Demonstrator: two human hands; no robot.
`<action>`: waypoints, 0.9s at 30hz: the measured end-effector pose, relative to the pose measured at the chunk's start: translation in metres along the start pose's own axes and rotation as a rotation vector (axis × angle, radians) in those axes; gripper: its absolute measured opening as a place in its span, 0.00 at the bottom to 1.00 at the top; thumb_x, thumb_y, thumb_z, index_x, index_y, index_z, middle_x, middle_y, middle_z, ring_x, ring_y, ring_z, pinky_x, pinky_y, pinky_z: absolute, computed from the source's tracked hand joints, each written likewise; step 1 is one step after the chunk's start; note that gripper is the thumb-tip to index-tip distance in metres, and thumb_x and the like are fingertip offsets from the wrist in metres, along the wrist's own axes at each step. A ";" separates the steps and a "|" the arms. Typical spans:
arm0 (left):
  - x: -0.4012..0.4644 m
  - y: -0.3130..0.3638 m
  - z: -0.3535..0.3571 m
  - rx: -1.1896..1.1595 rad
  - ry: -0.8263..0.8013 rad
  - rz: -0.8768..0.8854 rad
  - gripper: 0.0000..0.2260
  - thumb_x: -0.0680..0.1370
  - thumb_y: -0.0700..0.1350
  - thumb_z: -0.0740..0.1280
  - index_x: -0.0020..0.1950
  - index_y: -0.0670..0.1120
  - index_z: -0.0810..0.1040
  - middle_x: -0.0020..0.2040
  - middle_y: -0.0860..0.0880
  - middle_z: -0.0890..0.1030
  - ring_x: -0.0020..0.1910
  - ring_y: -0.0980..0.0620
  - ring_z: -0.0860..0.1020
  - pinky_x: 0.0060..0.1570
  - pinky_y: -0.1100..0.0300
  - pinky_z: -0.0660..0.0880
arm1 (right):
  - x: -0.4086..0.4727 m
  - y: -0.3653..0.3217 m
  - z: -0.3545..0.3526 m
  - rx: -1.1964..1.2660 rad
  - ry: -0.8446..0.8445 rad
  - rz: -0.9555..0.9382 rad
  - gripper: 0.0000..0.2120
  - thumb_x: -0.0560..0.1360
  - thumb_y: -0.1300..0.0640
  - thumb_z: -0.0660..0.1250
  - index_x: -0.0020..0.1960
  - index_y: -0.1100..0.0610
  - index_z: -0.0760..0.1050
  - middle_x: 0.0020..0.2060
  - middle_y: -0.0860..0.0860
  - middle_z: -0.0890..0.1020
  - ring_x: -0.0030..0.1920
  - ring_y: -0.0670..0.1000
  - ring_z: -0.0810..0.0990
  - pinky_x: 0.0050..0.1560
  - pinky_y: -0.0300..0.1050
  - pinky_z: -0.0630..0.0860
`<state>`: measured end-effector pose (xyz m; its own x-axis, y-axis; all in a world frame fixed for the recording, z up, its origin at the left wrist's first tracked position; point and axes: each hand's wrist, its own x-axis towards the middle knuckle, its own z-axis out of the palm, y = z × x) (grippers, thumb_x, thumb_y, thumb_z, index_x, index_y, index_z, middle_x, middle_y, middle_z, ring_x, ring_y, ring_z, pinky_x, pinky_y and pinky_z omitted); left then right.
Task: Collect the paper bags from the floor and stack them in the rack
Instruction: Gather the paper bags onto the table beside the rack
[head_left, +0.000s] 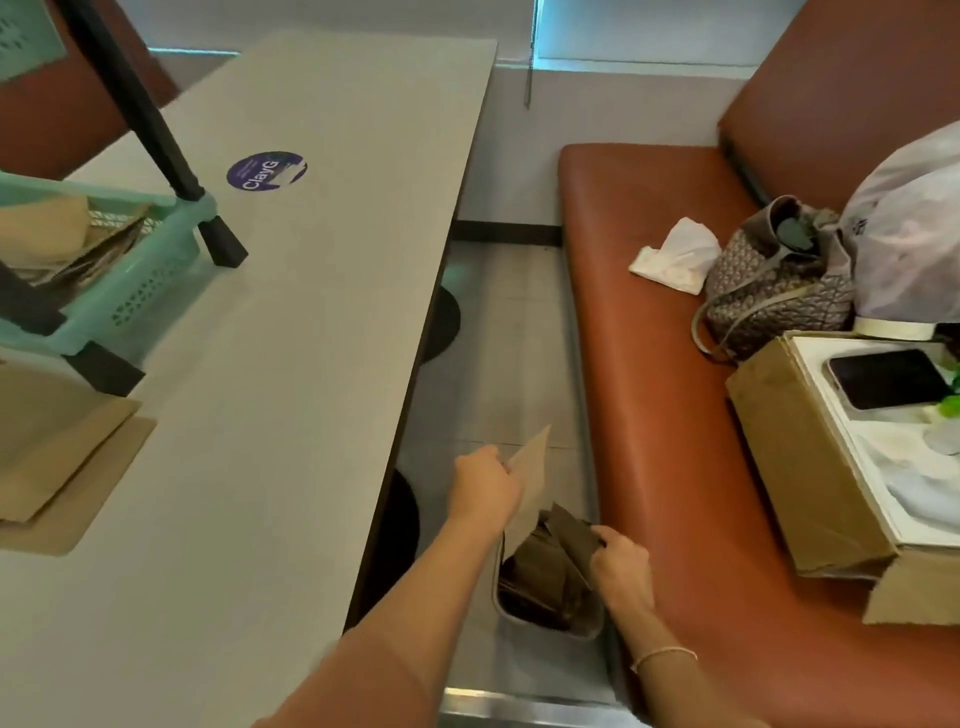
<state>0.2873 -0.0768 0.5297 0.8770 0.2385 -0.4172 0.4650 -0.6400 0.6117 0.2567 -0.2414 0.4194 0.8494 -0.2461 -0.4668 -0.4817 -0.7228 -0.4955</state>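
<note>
**Grabbing bags out of the floor bin**

Left hand (485, 486) pinches a paper bag (530, 488); right hand (618, 564) grips a darker bag (574, 540) above the bin (545, 621). I'd lift both straight up, then go for the rack (130, 280) on the table (311, 312).

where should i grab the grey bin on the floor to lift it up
By the bare near rim of the grey bin, coming straight down from above. The table and bench hem in its sides, and paper bags crowd the far end.
</note>
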 end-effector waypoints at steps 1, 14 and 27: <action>0.008 -0.009 0.012 0.035 -0.020 -0.047 0.05 0.78 0.39 0.60 0.48 0.41 0.75 0.47 0.45 0.78 0.41 0.51 0.73 0.34 0.63 0.69 | 0.007 0.004 0.006 -0.025 -0.028 -0.002 0.23 0.74 0.67 0.54 0.65 0.55 0.75 0.58 0.56 0.80 0.56 0.57 0.78 0.56 0.46 0.75; 0.068 -0.066 0.124 0.123 -0.143 -0.351 0.11 0.79 0.39 0.59 0.59 0.40 0.75 0.58 0.43 0.78 0.57 0.45 0.78 0.51 0.59 0.75 | 0.059 0.028 0.041 -0.121 -0.170 -0.020 0.19 0.77 0.63 0.58 0.67 0.57 0.72 0.64 0.55 0.75 0.62 0.53 0.75 0.62 0.41 0.70; 0.057 -0.055 0.145 0.246 -0.590 -0.349 0.22 0.78 0.52 0.63 0.67 0.41 0.70 0.64 0.43 0.74 0.62 0.45 0.73 0.58 0.56 0.72 | 0.064 0.005 0.008 -0.190 -0.099 -0.196 0.15 0.77 0.62 0.59 0.61 0.56 0.77 0.60 0.51 0.76 0.59 0.51 0.76 0.58 0.41 0.73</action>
<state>0.2942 -0.1334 0.3749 0.4393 0.0694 -0.8957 0.6040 -0.7609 0.2372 0.3073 -0.2555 0.3814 0.8927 -0.0323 -0.4495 -0.2535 -0.8607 -0.4415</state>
